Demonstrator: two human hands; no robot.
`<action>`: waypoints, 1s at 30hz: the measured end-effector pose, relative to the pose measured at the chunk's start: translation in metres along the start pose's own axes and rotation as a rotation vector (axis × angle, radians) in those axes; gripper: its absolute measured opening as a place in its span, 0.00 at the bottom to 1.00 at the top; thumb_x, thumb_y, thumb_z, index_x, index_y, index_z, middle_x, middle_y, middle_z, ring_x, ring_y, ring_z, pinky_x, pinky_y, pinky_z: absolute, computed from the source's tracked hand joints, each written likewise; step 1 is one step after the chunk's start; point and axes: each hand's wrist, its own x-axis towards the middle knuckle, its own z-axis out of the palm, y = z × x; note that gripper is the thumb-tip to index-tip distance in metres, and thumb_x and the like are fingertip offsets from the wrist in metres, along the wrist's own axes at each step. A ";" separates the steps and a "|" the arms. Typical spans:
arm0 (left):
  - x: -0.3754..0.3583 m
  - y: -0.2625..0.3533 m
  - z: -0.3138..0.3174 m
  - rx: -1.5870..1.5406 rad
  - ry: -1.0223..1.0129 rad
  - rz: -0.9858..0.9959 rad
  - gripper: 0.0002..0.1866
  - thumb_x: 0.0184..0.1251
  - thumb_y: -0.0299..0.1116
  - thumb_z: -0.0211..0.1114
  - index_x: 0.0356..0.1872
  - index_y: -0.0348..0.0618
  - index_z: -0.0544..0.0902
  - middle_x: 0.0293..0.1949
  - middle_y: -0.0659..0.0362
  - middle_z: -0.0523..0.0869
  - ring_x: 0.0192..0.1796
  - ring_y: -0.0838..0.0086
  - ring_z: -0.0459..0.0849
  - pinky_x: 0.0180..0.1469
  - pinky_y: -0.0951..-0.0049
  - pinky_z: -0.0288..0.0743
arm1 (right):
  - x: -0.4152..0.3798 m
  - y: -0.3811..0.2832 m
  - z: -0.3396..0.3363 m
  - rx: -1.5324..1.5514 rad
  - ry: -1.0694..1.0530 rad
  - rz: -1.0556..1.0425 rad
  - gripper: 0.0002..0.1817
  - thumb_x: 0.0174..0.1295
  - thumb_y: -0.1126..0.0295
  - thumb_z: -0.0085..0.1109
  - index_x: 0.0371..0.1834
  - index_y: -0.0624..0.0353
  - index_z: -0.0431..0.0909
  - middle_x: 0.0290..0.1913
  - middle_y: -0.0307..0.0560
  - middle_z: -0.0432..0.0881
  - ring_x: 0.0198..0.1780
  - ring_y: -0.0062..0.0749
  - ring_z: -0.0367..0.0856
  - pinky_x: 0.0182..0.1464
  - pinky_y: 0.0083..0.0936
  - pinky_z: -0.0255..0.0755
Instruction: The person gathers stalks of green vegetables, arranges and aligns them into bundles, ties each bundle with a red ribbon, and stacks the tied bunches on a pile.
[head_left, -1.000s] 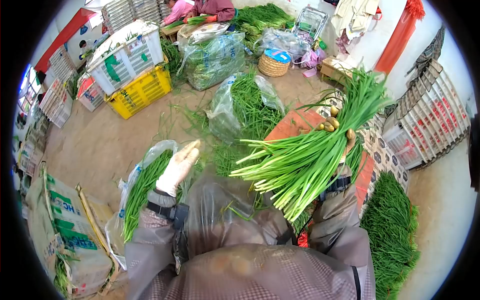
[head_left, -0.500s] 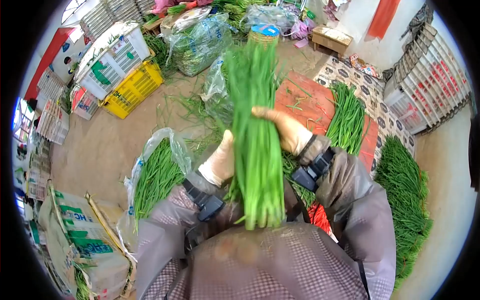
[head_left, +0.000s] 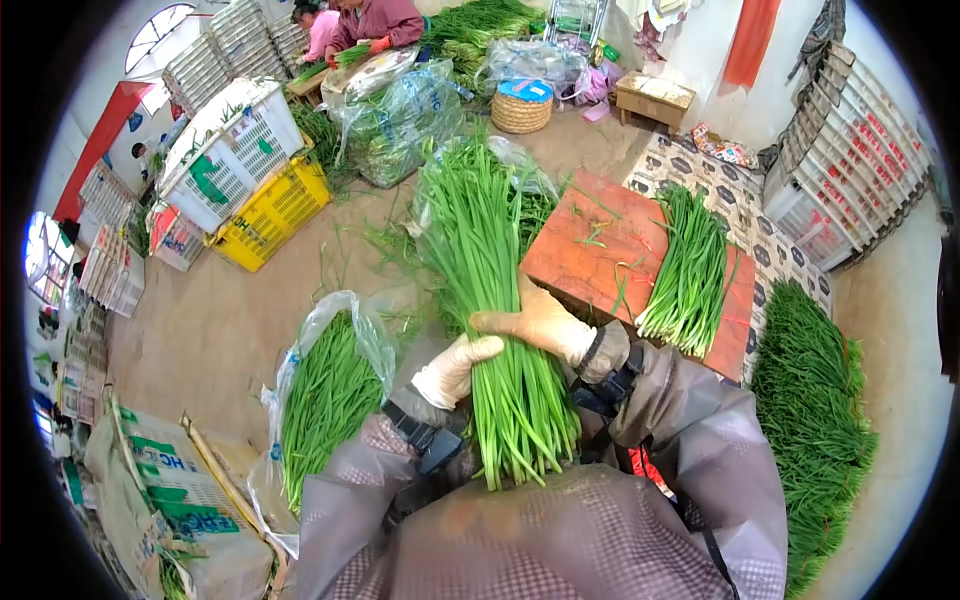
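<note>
A thick bunch of garlic chives point(head_left: 470, 230) stands in front of my chest, its pale cut ends toward me and its leaves pointing away. My left hand point(head_left: 452, 372), in a pale glove, grips it from the left side. From the right, my gloved right hand point(head_left: 550, 322) is wrapped round it, thumb across the front; its other fingers are hidden behind the stalks. Just beyond my right hand is a reddish board point(head_left: 600, 245) with leaf scraps. Another bunch of chives point(head_left: 688, 270) lies along that board's right part.
An open plastic bag of chives point(head_left: 330, 400) stands at my left. A long pile of chives point(head_left: 810, 430) lies at far right. White crates point(head_left: 850, 160) are stacked by the wall. A yellow crate point(head_left: 275, 215) sits at left. Another person point(head_left: 375, 25) handles chives at the back.
The bunch has come down and toward me, with its leaves fanning wider. Both hands have moved lower and closer together, still round it. My view has tilted up slightly.
</note>
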 end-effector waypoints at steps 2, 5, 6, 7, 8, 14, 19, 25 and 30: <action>-0.003 0.006 0.011 0.065 0.024 0.021 0.37 0.59 0.37 0.71 0.69 0.41 0.66 0.61 0.53 0.78 0.63 0.63 0.79 0.67 0.58 0.74 | -0.001 -0.001 0.000 -0.021 -0.002 -0.071 0.52 0.50 0.47 0.74 0.71 0.66 0.58 0.60 0.62 0.76 0.62 0.47 0.76 0.64 0.36 0.69; -0.004 0.010 0.019 0.139 0.041 0.035 0.39 0.57 0.37 0.72 0.70 0.40 0.66 0.60 0.54 0.79 0.61 0.65 0.79 0.65 0.60 0.75 | -0.011 -0.023 0.000 0.385 -0.074 -0.010 0.52 0.52 0.59 0.75 0.75 0.62 0.52 0.63 0.55 0.73 0.64 0.41 0.71 0.67 0.36 0.66; -0.004 0.015 0.026 0.177 0.039 0.046 0.39 0.57 0.37 0.72 0.69 0.40 0.66 0.60 0.54 0.79 0.61 0.65 0.80 0.65 0.61 0.75 | -0.012 -0.022 -0.001 0.454 -0.079 0.015 0.51 0.52 0.61 0.75 0.75 0.62 0.51 0.63 0.54 0.72 0.65 0.40 0.70 0.68 0.36 0.65; -0.003 0.018 0.032 0.212 0.034 0.056 0.39 0.57 0.37 0.72 0.69 0.39 0.66 0.59 0.54 0.79 0.61 0.65 0.80 0.65 0.61 0.75 | -0.013 -0.020 -0.001 0.522 -0.082 0.042 0.51 0.53 0.64 0.75 0.76 0.61 0.51 0.63 0.53 0.72 0.66 0.39 0.69 0.68 0.36 0.64; -0.002 0.020 0.035 0.243 0.034 0.049 0.40 0.55 0.38 0.73 0.70 0.39 0.66 0.59 0.55 0.79 0.61 0.67 0.79 0.64 0.63 0.75 | -0.015 -0.019 -0.002 0.572 -0.109 0.106 0.50 0.54 0.63 0.74 0.76 0.60 0.51 0.64 0.52 0.72 0.66 0.38 0.68 0.68 0.36 0.64; 0.013 0.023 0.036 0.334 -0.037 0.007 0.41 0.52 0.38 0.73 0.69 0.38 0.67 0.58 0.55 0.79 0.59 0.67 0.80 0.62 0.64 0.75 | -0.021 -0.030 -0.026 0.595 -0.254 0.079 0.46 0.54 0.64 0.71 0.75 0.60 0.55 0.64 0.50 0.72 0.65 0.36 0.70 0.68 0.35 0.63; 0.026 0.019 0.025 0.219 -0.056 -0.126 0.43 0.51 0.36 0.73 0.70 0.38 0.66 0.61 0.52 0.79 0.62 0.61 0.79 0.65 0.57 0.75 | -0.026 -0.035 -0.031 0.543 -0.149 0.052 0.41 0.54 0.65 0.70 0.71 0.61 0.61 0.60 0.47 0.75 0.61 0.35 0.72 0.65 0.34 0.66; 0.026 -0.005 0.025 -0.149 -0.028 0.028 0.45 0.50 0.37 0.74 0.71 0.39 0.64 0.63 0.48 0.77 0.62 0.56 0.80 0.66 0.53 0.75 | -0.012 -0.036 -0.025 -0.340 0.074 0.003 0.54 0.55 0.47 0.67 0.76 0.67 0.49 0.52 0.66 0.81 0.53 0.56 0.82 0.58 0.39 0.74; 0.021 -0.006 0.023 -0.192 -0.029 0.045 0.43 0.49 0.37 0.72 0.69 0.39 0.66 0.59 0.48 0.80 0.60 0.56 0.81 0.64 0.54 0.77 | -0.001 -0.071 -0.027 -0.808 -0.147 -0.021 0.66 0.57 0.29 0.50 0.71 0.87 0.39 0.31 0.63 0.85 0.34 0.53 0.86 0.34 0.39 0.79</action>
